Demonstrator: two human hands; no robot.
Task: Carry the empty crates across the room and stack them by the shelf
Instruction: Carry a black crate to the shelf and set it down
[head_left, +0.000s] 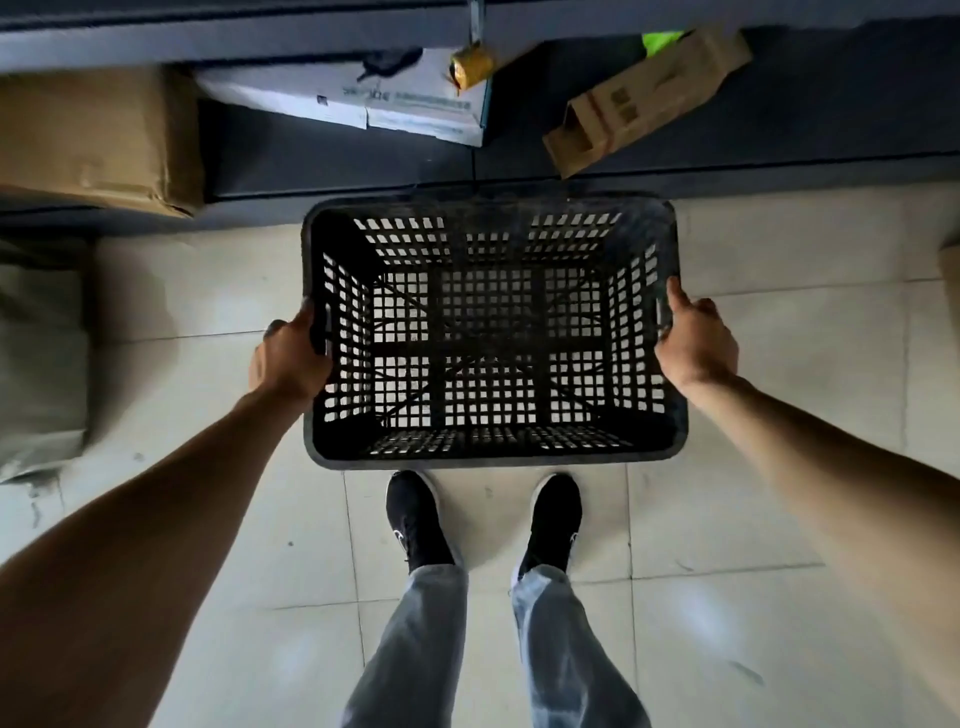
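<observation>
The black lattice crate (493, 332) is empty and held level over the tiled floor (753, 519), its far rim close to the front edge of the low dark shelf (332, 156), just ahead of the person's shoes (415, 519); whether its base touches the floor cannot be told. It is gripped at the middle of each short side, probably to keep it balanced and square to the shelf for setting down. The left hand (291, 358) wraps its rim with fingers curled outside, the right hand (696, 343) clasps the opposite rim, thumb along the top, both arms extended downward.
</observation>
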